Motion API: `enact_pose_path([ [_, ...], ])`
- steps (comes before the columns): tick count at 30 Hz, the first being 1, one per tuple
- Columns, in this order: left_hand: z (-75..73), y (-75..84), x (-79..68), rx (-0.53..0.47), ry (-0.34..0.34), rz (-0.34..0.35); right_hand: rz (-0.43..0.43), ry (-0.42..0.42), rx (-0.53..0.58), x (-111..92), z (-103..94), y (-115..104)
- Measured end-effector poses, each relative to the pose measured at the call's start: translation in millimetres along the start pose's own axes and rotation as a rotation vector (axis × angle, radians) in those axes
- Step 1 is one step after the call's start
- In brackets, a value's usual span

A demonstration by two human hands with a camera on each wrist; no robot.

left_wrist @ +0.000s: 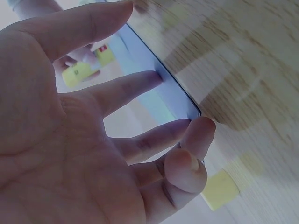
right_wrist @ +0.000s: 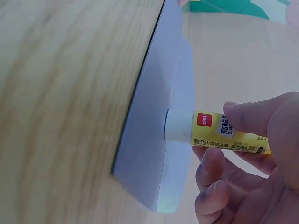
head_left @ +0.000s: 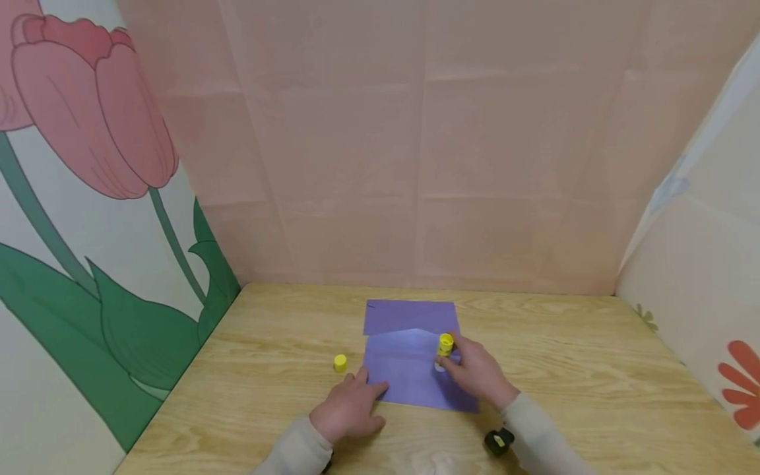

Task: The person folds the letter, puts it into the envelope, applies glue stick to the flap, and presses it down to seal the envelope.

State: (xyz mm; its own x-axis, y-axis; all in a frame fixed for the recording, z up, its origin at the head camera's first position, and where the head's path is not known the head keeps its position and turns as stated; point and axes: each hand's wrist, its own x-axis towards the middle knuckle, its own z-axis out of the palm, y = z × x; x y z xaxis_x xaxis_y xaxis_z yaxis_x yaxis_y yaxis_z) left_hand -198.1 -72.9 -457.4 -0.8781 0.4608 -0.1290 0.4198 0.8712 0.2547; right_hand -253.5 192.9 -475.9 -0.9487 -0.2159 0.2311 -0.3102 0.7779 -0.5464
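Observation:
A folded purple paper (head_left: 410, 379) lies on the table, its upper flap raised a little along the crease. My right hand (head_left: 477, 373) grips a yellow glue stick (head_left: 445, 344) upright, its white end down against the paper's right part. In the right wrist view, thumb and fingers pinch the yellow barrel of the glue stick (right_wrist: 212, 128), and the white end touches the paper (right_wrist: 149, 112). My left hand (head_left: 350, 406) rests with spread fingertips on the paper's left edge. A yellow cap (head_left: 340, 363) stands on the table just beyond the left fingertips.
The wooden table (head_left: 267, 369) runs back to a pink sheet wall (head_left: 415, 165). A tulip-printed panel (head_left: 89, 198) borders the left side, and a pale printed panel (head_left: 700, 277) the right. A black wrist device (head_left: 499, 441) sits below the right wrist.

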Motion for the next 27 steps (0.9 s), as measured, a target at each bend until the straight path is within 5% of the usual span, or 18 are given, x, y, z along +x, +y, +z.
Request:
enact_pose_path([
  [27, -1.8, 1.0, -1.2, 0.009, -0.003, 0.003, 0.083, 0.030, -0.038, -16, -29.8, 28],
])
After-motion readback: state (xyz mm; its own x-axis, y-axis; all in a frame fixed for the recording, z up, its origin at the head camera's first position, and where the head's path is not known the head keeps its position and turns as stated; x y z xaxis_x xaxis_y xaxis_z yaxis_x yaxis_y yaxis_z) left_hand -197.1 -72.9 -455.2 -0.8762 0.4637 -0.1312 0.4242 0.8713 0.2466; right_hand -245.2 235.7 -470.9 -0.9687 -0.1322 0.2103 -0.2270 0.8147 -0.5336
